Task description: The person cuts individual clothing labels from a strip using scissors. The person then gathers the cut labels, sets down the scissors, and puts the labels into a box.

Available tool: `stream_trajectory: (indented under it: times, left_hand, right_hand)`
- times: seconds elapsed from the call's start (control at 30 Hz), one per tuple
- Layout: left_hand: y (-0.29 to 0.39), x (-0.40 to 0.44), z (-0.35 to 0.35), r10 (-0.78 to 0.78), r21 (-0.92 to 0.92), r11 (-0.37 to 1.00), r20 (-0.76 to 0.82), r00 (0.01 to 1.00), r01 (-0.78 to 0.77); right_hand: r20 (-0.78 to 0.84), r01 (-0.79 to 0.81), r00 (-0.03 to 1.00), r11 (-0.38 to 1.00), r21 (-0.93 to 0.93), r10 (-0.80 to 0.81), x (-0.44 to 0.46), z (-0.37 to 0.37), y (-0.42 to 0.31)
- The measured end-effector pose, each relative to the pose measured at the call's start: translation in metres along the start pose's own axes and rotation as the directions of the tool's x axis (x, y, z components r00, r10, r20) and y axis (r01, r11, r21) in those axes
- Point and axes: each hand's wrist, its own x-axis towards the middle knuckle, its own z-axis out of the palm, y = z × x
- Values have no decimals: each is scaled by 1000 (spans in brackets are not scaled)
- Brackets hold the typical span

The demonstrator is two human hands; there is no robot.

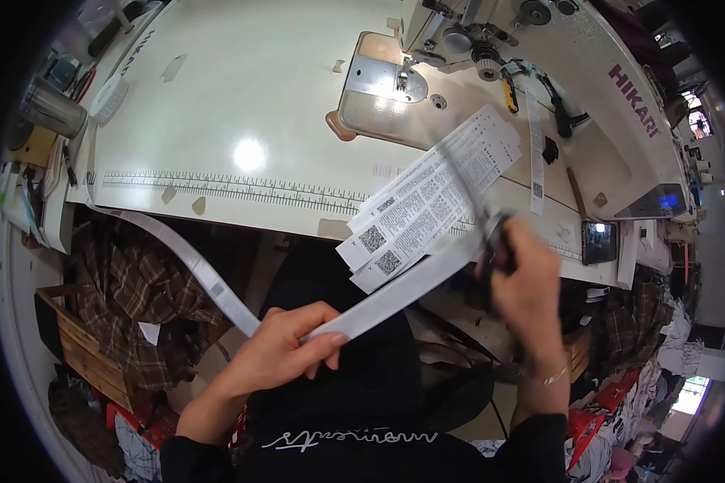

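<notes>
My left hand (286, 350) is closed on a long white label ribbon (403, 302), pinching it between thumb and fingers above my lap. From that hand the ribbon runs up left to the table edge; its other end reaches my right hand (524, 278). The right hand is wrapped round black-handled scissors (491, 229), blurred by motion, their blades pointing up and left over the labels. Whether the blades touch the ribbon I cannot tell. Several cut printed labels (427, 205) with square codes lie overlapped at the table's front edge, beside the scissors.
A sewing machine (612, 105) stands at the back right, its needle plate (379, 79) behind the labels. A printed ruler (234, 187) runs along the table's front. A phone (599, 243) lies at the right corner, a white tape roll (109, 98) at left. Plaid cloth (153, 298) hangs below.
</notes>
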Motion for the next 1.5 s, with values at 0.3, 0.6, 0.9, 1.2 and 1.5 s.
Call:
stream_trajectory:
  times: [0.3, 0.6, 0.9, 1.2, 1.5]
  left_hand:
    - [-2, 19, 7, 26, -73, 997, -150, 988, -38]
    - [-4, 19, 6, 14, -158, 987, -162, 987, -40]
    - [-3, 16, 11, 39, -179, 981, -162, 986, -68]
    - [1, 16, 13, 62, -183, 979, -158, 986, -91]
    - [-5, 18, 14, 108, -172, 975, -169, 980, -137]
  right_hand:
    - [-359, -14, 907, 834, -552, -222, 57, 5, 64]
    - [592, -272, 805, 912, 307, 42, -48, -12, -1]
    - [784, -458, 608, 753, 473, -123, -85, 20, 19]
    - [766, -481, 627, 703, 525, -143, -76, 30, 9]
    - [751, -479, 653, 712, 513, -102, -75, 29, 6]
